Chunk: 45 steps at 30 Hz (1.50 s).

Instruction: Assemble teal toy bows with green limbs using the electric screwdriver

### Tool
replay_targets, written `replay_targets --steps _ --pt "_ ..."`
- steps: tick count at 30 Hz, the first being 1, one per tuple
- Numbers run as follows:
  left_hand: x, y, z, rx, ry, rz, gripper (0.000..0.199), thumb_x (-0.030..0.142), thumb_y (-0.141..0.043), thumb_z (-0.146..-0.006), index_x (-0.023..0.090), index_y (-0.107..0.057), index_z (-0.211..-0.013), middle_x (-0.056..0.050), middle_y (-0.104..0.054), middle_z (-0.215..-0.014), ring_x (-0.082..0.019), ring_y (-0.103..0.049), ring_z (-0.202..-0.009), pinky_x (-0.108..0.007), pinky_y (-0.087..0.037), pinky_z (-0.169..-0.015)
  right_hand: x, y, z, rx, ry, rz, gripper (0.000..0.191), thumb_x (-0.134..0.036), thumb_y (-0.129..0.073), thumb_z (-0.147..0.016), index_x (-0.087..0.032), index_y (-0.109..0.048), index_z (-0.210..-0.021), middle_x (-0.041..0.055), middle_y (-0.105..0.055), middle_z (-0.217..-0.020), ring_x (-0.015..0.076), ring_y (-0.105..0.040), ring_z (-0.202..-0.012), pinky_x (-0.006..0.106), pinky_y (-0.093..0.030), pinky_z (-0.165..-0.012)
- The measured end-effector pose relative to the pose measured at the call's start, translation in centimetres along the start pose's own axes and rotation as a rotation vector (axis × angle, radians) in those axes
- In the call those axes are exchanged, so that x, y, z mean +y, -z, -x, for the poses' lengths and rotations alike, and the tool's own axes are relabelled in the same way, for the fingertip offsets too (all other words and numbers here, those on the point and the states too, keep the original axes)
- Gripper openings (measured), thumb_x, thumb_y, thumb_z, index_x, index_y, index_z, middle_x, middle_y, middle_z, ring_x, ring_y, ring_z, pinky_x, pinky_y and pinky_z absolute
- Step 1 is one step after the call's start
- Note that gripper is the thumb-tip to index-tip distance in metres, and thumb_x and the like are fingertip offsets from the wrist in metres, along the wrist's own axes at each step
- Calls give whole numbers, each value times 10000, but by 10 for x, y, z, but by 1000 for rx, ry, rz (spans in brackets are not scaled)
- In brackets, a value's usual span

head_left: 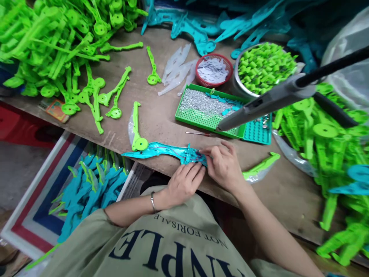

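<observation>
A long blue plastic part (164, 148) lies along the front edge of the table, with a thin wire inside it. One green arm (136, 127) with a clear blade sits at its left end. My left hand (184, 181) rests over the lower edge of the blue part, fingers together against it. The fingers of my right hand (223, 163) are pinched at its right section; what they pinch is too small to make out. A second green arm (261, 167) with a clear blade shows just right of my right hand.
Beyond the hands are a green tray (201, 119) of small metal pieces, a screwdriver (198, 133), a red basket (215, 82) and a metal bowl (236, 77). A grey tool (259, 104) hangs in from the right. Green parts (52, 42) pile up at left and right.
</observation>
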<state>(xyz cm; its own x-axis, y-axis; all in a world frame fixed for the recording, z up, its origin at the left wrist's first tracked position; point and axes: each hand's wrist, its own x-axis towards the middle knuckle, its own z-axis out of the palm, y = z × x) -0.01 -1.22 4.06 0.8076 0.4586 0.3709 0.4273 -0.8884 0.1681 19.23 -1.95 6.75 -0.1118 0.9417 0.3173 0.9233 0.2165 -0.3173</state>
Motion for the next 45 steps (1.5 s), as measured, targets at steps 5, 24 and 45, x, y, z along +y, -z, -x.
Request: replay_targets --steps 5,24,45 --pt "-8 -3 -6 -54 39 -56 406 236 -494 -1034 101 -588 -1405 -144 -633 -1425 -242 -590 -1249 -390 -465 -1051 -2 1 1 -13 3 0 200 -80 -469 -946 -233 -555 -1040 21 -775 -915 215 -704 -843 474 -380 -1085" --pt "-37 -11 -16 3 -86 21 369 276 -486 -1025 102 -632 -1316 -127 -691 -1336 -258 -533 -1364 -433 -345 -1159 -7 -7 -10 22 -7 -70 276 1 -470 -849 -222 -525 -1003 12 -726 -838 194 -660 -770 421 -455 -1017" --pt "-46 -22 -4 -49 -23 174 465 136 -447 -973 139 -570 -1421 -99 -646 -1412 -252 -472 -1430 -439 -395 -1182 11 76 -63 -642 -128 -465 264 -8 -480 -769 -222 -634 -773 -24 -716 -718 132 -653 -626 238 -471 -592"
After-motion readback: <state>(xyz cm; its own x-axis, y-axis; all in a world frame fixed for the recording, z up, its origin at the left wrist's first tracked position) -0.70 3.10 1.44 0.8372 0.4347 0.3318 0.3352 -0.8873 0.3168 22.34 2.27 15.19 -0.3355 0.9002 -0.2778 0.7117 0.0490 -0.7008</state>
